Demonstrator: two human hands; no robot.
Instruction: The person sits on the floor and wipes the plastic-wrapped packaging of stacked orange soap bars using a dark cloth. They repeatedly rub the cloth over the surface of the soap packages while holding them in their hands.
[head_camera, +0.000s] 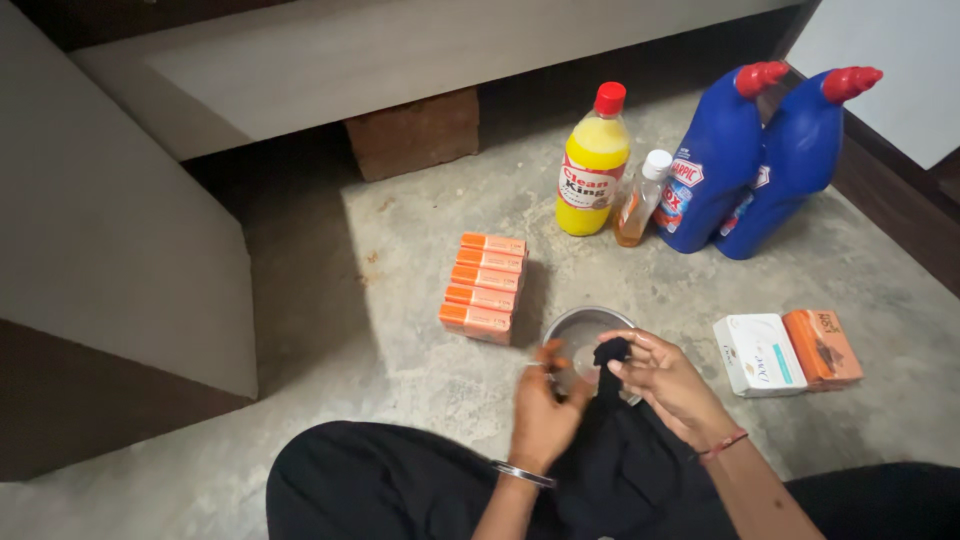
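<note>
While both hands, left hand and right hand, pinch the limp black cloth over the round steel bowl, it looks soft, light, best gripped at its bunched tip.

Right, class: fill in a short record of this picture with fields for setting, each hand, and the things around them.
Setting: concrete floor, seen from above
Left hand: pinching the black cloth
Right hand: gripping the cloth's top end
Under hands: steel bowl
Left of the bowl: orange boxes, stacked
Behind: yellow bottle, small bottle, two blue bottles
On the right: white box, orange box
</note>
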